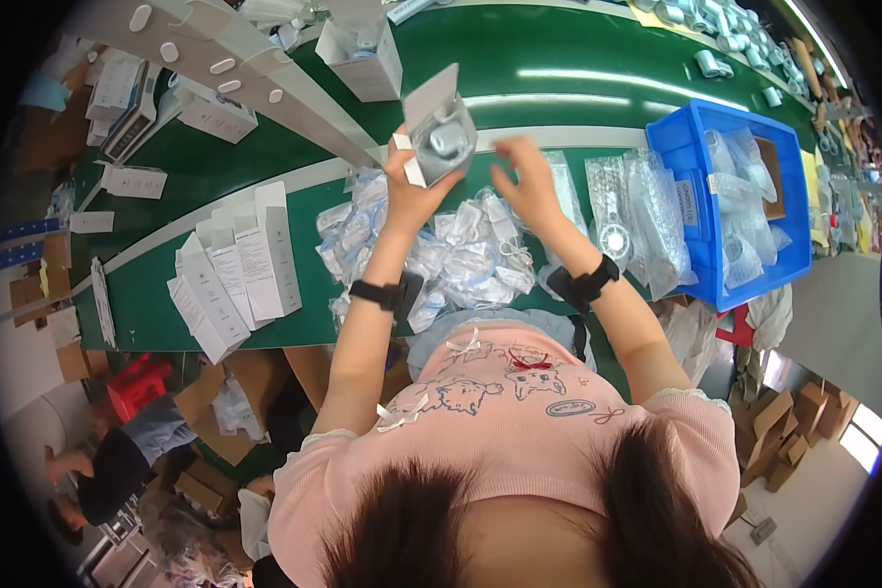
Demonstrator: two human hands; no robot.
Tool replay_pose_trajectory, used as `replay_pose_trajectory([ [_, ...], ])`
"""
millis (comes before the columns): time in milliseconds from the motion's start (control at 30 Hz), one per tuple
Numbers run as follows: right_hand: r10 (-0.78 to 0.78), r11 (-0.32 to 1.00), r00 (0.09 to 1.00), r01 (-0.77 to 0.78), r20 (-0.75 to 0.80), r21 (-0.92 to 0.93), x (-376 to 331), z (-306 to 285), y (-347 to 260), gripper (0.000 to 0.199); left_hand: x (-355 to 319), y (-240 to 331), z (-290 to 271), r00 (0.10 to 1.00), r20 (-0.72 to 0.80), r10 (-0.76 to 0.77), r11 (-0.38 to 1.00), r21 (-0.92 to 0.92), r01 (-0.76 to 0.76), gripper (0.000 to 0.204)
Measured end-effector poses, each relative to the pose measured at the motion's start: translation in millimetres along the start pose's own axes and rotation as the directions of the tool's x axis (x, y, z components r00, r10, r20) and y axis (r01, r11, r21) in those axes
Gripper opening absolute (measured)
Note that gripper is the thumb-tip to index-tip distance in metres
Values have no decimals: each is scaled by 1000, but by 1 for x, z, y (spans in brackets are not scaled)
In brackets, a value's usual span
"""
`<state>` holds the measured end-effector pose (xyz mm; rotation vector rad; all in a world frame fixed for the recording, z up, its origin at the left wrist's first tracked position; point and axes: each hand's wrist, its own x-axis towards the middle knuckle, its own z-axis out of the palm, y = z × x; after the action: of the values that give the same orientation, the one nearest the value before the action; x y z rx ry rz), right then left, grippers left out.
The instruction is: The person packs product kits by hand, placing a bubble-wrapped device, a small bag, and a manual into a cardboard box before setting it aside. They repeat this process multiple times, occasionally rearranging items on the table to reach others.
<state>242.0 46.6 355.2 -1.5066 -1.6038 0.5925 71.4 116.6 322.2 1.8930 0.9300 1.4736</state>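
Note:
My left hand (413, 192) grips a small white carton (431, 101) with its top flap raised. Inside the carton sits a rounded grey-white device (449, 140) in clear wrapping. Just to the right, my right hand (531, 182) is raised with thumb and fingers apart, holding nothing. Below both hands lies a heap of small clear bags (475, 257) with white cables and parts in them. Bubble-wrap pouches (646, 220) lie to the right of my right hand, one with a round white item showing.
Flattened white cartons (235, 269) lie at the left. A blue bin (695, 201) with bubble-wrapped items stands at the right. An open white box (367, 64) stands on the green conveyor (548, 49) beyond a slanted metal post (255, 73). Another person (118, 461) is at lower left.

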Motion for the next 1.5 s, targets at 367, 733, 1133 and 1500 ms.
replay_pose_trajectory([
  [367, 103, 879, 841, 173, 531, -445, -24, 48, 28, 30, 27, 51, -36, 953, 249, -171, 960, 260, 104, 45],
  [733, -61, 833, 998, 37, 25, 552, 42, -43, -63, 13, 36, 59, -36, 920, 325, -219, 948, 295, 121, 18],
  [1133, -498, 864, 864, 487, 71, 131, 52, -25, -60, 16, 51, 51, -42, 876, 129, -465, 864, 283, 416, 20],
  [1500, -572, 666, 679, 712, 460, -223, 71, 1, -58, 36, 47, 36, -40, 909, 41, -415, 909, 47, 413, 18],
])
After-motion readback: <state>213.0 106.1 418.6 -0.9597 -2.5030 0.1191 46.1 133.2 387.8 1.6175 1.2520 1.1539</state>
